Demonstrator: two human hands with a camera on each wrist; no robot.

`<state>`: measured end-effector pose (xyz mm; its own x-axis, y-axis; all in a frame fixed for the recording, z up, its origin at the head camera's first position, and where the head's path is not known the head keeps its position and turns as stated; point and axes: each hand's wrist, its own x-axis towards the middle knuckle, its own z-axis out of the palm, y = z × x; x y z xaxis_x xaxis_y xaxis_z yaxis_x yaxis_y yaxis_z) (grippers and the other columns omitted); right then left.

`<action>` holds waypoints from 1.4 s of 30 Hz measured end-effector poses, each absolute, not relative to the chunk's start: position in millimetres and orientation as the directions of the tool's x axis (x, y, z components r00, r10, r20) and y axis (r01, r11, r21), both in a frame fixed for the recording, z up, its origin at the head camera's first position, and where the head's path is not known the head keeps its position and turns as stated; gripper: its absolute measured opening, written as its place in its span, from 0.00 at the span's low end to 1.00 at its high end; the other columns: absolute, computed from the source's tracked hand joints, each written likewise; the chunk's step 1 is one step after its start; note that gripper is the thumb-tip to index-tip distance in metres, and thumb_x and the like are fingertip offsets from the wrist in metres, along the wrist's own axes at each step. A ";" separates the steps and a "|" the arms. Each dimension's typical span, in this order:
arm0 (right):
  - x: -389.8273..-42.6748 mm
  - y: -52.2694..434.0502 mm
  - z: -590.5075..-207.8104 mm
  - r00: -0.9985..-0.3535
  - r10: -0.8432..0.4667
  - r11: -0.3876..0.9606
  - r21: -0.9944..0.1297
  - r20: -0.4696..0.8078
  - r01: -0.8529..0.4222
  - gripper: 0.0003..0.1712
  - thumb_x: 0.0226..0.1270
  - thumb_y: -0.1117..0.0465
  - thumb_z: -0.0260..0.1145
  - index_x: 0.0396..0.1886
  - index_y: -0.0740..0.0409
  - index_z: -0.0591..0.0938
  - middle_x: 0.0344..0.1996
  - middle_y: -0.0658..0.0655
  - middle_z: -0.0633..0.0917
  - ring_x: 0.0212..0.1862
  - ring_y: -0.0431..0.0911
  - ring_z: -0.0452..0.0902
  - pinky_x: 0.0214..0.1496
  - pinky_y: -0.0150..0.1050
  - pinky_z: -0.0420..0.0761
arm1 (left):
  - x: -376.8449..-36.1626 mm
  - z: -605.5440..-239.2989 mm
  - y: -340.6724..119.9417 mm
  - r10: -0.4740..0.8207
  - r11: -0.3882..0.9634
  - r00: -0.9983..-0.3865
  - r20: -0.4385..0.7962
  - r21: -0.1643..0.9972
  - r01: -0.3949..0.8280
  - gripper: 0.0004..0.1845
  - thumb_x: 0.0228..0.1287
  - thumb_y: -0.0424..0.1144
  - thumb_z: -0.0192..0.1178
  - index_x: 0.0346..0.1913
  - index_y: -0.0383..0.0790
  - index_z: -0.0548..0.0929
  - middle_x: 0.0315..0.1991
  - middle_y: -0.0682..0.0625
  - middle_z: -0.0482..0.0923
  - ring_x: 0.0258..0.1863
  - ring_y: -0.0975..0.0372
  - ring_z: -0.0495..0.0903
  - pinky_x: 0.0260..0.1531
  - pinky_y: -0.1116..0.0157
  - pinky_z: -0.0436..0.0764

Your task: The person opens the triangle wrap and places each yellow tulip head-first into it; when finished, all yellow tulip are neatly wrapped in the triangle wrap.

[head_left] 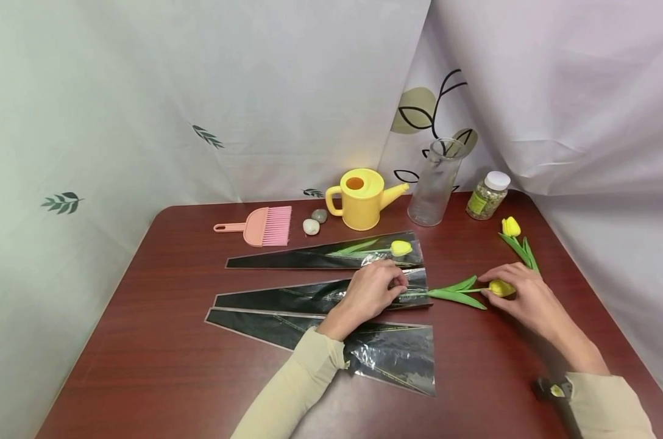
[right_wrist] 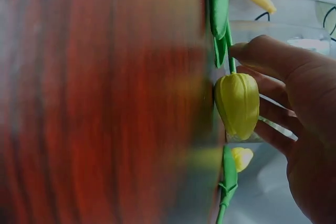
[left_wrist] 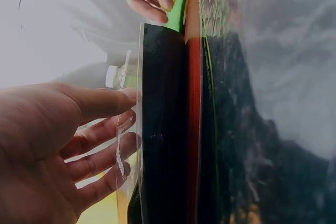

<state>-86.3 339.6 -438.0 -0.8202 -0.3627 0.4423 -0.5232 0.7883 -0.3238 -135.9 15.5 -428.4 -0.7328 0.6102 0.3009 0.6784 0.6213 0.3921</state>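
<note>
My left hand (head_left: 376, 284) pinches the clear film edge of the middle flower sleeve (left_wrist: 164, 103), a narrow wrapper with a black lower layer, near its wide mouth. A yellow tulip (right_wrist: 237, 105) lies with its stem end in that mouth and its green leaves (head_left: 457, 294) outside. At the tulip's bloom is my right hand (head_left: 520, 296), thumb and fingers around the stem right beside the yellow head. Behind the left hand, another sleeve (head_left: 287, 261) holds a second yellow tulip (head_left: 401, 248). A third sleeve (head_left: 400, 350) lies flat in front, partly under the left forearm.
Another yellow tulip (head_left: 510, 227) lies at the table's right edge. Along the back stand a yellow watering can (head_left: 362, 204), a glass vase (head_left: 432, 189) and a white-capped jar (head_left: 487, 198). Two stones (head_left: 311, 227) and a pink brush with dustpan (head_left: 257, 227) are at back left.
</note>
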 end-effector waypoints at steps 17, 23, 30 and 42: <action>-90.5 333.5 -432.3 -0.788 -0.437 0.713 -0.367 0.433 -0.597 0.20 0.40 0.70 0.80 0.32 0.46 0.87 0.33 0.42 0.84 0.40 0.37 0.74 0.42 0.24 0.68 | -135.2 -428.0 14.9 0.609 0.625 -0.733 0.303 0.386 0.678 0.03 0.60 0.44 0.71 0.34 0.53 0.87 0.32 0.62 0.77 0.32 0.72 0.74 0.34 0.75 0.74; -97.2 309.9 -434.6 -0.765 -0.484 0.639 -0.425 0.426 -0.641 0.17 0.46 0.68 0.79 0.34 0.44 0.87 0.33 0.39 0.84 0.41 0.35 0.75 0.44 0.25 0.69 | -135.1 -427.1 15.6 0.620 0.608 -0.718 0.317 0.385 0.695 0.03 0.60 0.45 0.70 0.35 0.53 0.87 0.34 0.63 0.77 0.33 0.73 0.75 0.35 0.75 0.74; -106.2 281.8 -441.2 -0.780 -0.493 0.580 -0.524 0.385 -0.624 0.14 0.52 0.66 0.78 0.35 0.43 0.87 0.34 0.39 0.84 0.43 0.35 0.76 0.46 0.26 0.70 | -135.2 -425.6 17.4 0.635 0.582 -0.696 0.336 0.383 0.717 0.03 0.61 0.46 0.70 0.36 0.53 0.88 0.34 0.63 0.77 0.34 0.72 0.75 0.37 0.74 0.74; -111.7 267.9 -444.9 -0.810 -0.479 0.555 -0.599 0.337 -0.577 0.14 0.55 0.68 0.75 0.36 0.44 0.87 0.34 0.40 0.83 0.41 0.39 0.77 0.47 0.25 0.70 | -134.6 -424.7 18.0 0.654 0.571 -0.686 0.320 0.386 0.725 0.04 0.62 0.46 0.69 0.38 0.53 0.88 0.34 0.63 0.76 0.35 0.71 0.73 0.36 0.74 0.73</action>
